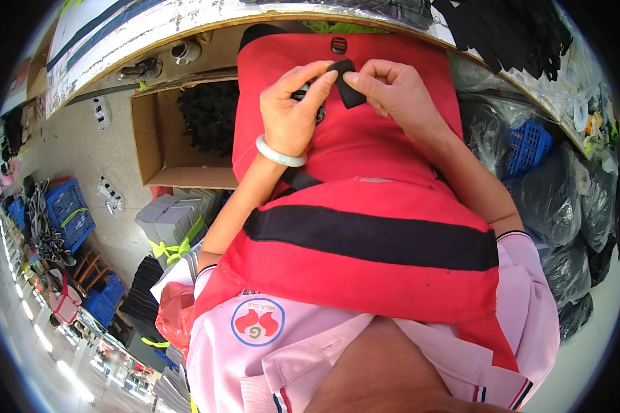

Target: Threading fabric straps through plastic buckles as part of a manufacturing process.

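Over my lap, a short black strip of webbing or fabric (350, 91) is pinched between my two hands. My left hand (286, 113), with a pale bangle (280, 151) on its wrist, grips the strip's upper left edge between thumb and fingertips. Small black plastic parts, perhaps buckles, show by this hand's curled fingers; whether it holds them I cannot tell. On the strip's right side, the thumb and bent fingers of my right hand (401, 96) are closed. A small black slotted buckle (338, 45) lies on the red apron (365, 151) just beyond the hands.
A worn table edge (207, 22) curves across the far side, with black fabric pieces (510, 31) at its right. An open cardboard box (148, 138) holding dark material stands left. Grey bundles (169, 217) sit nearer. Plastic-wrapped bags (548, 199) and a blue basket (528, 148) are right.
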Tool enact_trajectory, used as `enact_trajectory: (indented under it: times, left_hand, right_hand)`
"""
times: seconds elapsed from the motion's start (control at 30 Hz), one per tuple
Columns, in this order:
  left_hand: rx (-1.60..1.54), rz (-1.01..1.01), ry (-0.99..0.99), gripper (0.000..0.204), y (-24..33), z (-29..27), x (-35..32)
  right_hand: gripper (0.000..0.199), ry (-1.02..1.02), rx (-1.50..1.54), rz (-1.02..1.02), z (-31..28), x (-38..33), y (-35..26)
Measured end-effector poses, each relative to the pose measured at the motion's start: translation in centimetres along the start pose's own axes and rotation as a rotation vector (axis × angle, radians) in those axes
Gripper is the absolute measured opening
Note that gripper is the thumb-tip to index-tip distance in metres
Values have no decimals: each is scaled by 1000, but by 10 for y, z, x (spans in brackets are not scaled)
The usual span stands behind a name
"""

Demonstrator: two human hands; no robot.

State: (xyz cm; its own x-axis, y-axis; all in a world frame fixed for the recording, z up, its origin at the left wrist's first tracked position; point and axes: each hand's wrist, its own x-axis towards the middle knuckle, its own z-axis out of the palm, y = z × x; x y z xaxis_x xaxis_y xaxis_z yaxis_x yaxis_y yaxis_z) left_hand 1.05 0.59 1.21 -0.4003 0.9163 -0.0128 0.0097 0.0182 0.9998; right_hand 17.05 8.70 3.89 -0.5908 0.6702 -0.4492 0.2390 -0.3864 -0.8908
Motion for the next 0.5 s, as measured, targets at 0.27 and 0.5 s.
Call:
enact_trajectory:
  times: [0.27,0.5]
  left_hand:
    - [99,391,-150,19,2,-13,4]
    - [201,425,-267,22,22,-21,-11]
  right_hand:
    - [20,-229,284,69,-18,5,0]
    - [21,-337,81,75,-21,0,-14]
